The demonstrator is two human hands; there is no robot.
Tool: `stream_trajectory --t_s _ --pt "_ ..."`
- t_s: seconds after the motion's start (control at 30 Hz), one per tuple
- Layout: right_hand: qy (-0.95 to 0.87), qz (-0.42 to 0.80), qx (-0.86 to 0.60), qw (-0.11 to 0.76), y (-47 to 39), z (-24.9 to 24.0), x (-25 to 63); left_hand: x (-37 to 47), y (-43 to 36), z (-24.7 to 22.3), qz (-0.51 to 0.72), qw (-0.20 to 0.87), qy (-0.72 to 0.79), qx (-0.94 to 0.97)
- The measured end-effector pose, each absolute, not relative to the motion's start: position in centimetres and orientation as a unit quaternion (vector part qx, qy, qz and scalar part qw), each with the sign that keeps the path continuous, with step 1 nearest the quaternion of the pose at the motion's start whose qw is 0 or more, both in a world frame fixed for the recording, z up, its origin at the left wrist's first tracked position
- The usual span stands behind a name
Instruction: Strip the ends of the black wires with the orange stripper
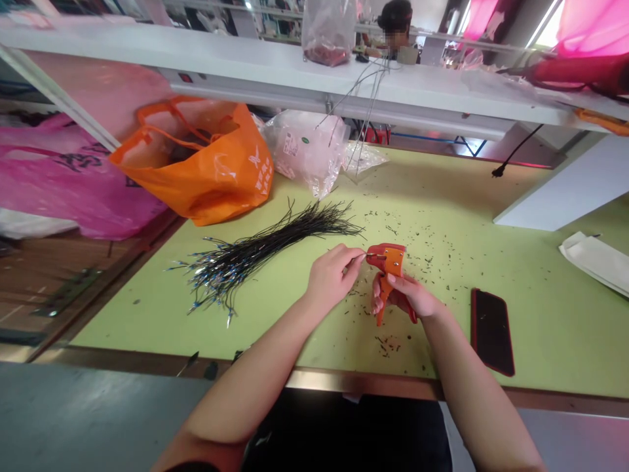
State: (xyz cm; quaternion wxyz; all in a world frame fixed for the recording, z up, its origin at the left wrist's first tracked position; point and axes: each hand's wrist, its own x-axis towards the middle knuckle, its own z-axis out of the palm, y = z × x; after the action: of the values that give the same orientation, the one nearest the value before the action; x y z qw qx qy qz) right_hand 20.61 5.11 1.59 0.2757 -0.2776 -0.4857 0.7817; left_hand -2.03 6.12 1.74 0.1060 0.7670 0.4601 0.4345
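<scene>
My right hand [403, 294] is wrapped round the handles of a red and orange wire stripper [393, 255], which stands upright over the table with its jaw end facing left. My left hand [337, 270] is closed in a pinch at that jaw end, on a thin dark wire [368, 254]; most of the wire is hidden by the fingers. Left of my hands lies a long bundle of black wires [265, 246], its near-left ends tipped with blue and silvery pieces. Small dark scraps [388, 346] are scattered on the table around the stripper.
The yellow-green table [162, 314] carries an orange bag [221, 177] and clear plastic bags [309, 147] at the back. A phone [492, 331] lies at the right. Above runs a white shelf [246, 59] with wires hanging from it. Beyond it sits another person [396, 26].
</scene>
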Motion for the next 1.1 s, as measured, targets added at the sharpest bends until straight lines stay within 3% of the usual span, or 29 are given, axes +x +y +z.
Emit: stream_trajectory --t_s 0.6,1.1 --pt "-0.485 0.763 -0.285 0.318 4.9 1.2 19.7 -1.9 6.0 1.8 0.454 0.105 0.465 0.753" --pt "-0.504 0.752 -0.28 0.32 5.1 0.6 19.9 -1.8 6.2 1.6 0.5 0.041 0.419 0.756"
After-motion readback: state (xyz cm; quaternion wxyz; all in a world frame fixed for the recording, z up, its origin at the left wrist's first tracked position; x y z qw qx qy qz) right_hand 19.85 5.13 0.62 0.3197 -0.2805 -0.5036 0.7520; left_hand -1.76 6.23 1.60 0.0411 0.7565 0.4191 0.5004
